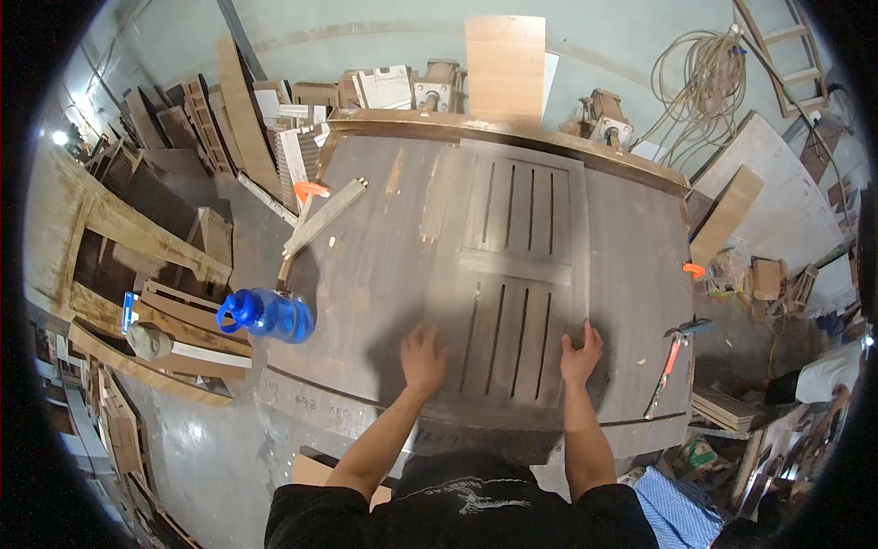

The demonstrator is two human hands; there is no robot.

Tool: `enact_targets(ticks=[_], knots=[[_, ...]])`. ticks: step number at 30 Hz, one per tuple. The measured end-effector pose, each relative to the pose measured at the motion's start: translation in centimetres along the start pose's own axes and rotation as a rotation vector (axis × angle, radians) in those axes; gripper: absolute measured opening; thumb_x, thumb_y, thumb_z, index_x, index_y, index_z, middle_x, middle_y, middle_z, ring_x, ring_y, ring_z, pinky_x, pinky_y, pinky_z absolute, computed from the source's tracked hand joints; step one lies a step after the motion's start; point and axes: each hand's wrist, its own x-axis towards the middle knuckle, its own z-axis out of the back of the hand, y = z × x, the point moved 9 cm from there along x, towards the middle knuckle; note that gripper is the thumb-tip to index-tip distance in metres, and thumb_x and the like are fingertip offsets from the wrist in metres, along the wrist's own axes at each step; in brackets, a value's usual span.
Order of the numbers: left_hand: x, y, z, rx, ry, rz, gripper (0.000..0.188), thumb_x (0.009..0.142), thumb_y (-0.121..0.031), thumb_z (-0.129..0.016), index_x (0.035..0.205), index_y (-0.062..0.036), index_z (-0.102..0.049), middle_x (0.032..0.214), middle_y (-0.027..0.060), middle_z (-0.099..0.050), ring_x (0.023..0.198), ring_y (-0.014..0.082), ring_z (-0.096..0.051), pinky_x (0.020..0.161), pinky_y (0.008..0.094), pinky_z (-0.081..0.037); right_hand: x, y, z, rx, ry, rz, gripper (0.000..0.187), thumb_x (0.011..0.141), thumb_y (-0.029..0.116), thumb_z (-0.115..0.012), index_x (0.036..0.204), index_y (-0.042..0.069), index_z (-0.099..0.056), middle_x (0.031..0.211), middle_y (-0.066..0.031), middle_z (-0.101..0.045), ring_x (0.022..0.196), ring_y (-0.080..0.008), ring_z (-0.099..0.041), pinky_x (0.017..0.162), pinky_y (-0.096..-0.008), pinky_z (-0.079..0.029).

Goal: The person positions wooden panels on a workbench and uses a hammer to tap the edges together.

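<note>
A brown wooden panel (517,266) with two rows of long slots lies flat on a wide wooden workbench (366,238). My left hand (423,361) is by the panel's near left side, fingers spread and nothing in them. At the opposite long edge is my right hand (580,357), its thumb and fingers apart; whether it touches the edge I cannot tell. To its right on the bench rests a hammer (670,361) with a red and black handle. A blue water bottle (267,315) lies at the bench's left edge.
Narrow wood strips (325,218) lie near an orange clamp handle (311,189) at the bench's far left. Another orange handle (694,271) juts from the right edge. Boards (247,119) lean on the wall, where a coiled hose (700,78) hangs. Curved wooden pieces (174,320) are stacked left.
</note>
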Motion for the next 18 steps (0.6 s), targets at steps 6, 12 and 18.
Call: enact_targets(ticks=[6,12,18], knots=[[0.3,-0.4,0.3,-0.024,0.051,-0.051,0.059,0.085,-0.025,-0.072,0.138,-0.0126,-0.051,0.140,0.0193,-0.045,0.125,0.0428,-0.043,0.107,0.0509,-0.037,-0.2,-1.2,-0.6,-0.029,0.094,0.054,0.058,0.082,0.021,-0.077,0.135,0.011,-0.056,0.135,-0.0204,-0.054,0.128,-0.0384,-0.048,0.107,-0.0492,-0.037],[1.4,0.6,0.9,-0.087,-0.096,0.026,0.066,0.081,-0.030,-0.075,0.137,-0.0056,-0.051,0.136,0.0224,-0.048,0.126,0.0423,-0.043,0.106,0.0506,-0.038,-1.4,-2.3,1.8,0.048,0.054,-0.063,0.059,0.080,0.034,-0.077,0.130,0.008,-0.060,0.129,-0.0223,-0.056,0.122,-0.0399,-0.051,0.103,-0.0506,-0.039],[3.8,4.3,-1.2,-0.400,0.131,0.348,0.076,0.081,-0.034,-0.077,0.141,-0.0017,-0.042,0.127,0.0172,-0.053,0.121,0.0319,-0.049,0.101,0.0442,-0.041,-3.4,-5.4,2.2,-0.005,0.023,-0.214,0.060,0.082,0.036,-0.075,0.127,-0.001,-0.061,0.122,-0.0230,-0.060,0.113,-0.0377,-0.057,0.095,-0.0481,-0.045]])
